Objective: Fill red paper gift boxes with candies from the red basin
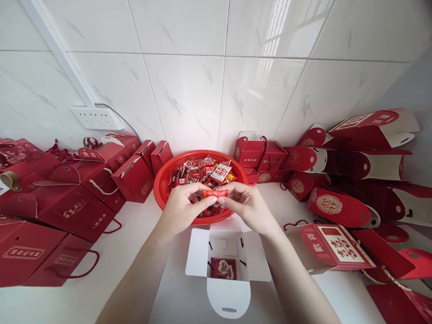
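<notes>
Between my two hands is a small red wrapped candy point(216, 193), held level by its ends. My left hand point(184, 204) pinches one end with thumb and fingers, and my right hand point(248, 204) pinches the other. Both hands are over the near part of a red plastic basket point(158, 186) full of wrapped candies point(195, 168). Just below them, an opened gift box point(227, 288) shows its white inside, flaps spread out. On its floor lies a flat red packet point(223, 268) with large white characters.
Closed red gift boxes point(67, 202) with rope handles crowd the left side. More boxes point(249, 150) stand behind the basket to the right. Unfolded red boxes point(340, 207) are piled at the right. A tiled wall point(189, 99) with a socket strip point(96, 118) rises behind.
</notes>
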`<state>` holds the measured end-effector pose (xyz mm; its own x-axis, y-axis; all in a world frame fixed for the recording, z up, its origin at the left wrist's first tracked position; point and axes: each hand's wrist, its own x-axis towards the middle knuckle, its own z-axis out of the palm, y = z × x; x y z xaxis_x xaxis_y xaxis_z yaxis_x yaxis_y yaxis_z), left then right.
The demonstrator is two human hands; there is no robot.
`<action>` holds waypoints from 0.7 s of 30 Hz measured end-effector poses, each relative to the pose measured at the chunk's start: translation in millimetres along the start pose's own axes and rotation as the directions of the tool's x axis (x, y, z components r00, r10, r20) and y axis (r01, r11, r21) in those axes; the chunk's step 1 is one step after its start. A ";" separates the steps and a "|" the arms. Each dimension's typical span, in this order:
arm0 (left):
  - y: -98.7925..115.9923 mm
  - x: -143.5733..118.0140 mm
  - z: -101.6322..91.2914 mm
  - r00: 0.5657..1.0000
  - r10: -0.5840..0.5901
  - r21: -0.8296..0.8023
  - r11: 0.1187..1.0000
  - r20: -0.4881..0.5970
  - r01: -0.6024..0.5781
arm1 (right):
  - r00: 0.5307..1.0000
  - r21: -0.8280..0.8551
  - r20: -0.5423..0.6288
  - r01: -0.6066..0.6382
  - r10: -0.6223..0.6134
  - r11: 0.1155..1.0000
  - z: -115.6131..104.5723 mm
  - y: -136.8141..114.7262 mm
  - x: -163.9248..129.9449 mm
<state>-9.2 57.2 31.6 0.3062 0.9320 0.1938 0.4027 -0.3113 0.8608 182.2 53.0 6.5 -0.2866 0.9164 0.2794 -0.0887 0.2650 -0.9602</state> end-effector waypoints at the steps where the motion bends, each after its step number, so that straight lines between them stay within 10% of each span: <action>1: 0.5 0.5 0.3 1.000 0.009 -0.015 1.000 0.002 -0.009 | 1.000 -0.017 -0.004 -0.002 0.002 1.000 -0.8 -1.6 -0.3; 21: 0.7 0.0 -0.7 0.999 0.008 -0.108 0.994 0.045 -0.004 | 0.998 -0.007 -0.032 -0.045 0.045 0.999 -10.7 -8.5 -4.8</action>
<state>-9.5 57.1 32.5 0.3481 0.9201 0.1797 0.3064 -0.2928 0.9057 194.5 49.5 13.2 -0.2594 0.9366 0.2354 -0.0690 0.2251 -0.9719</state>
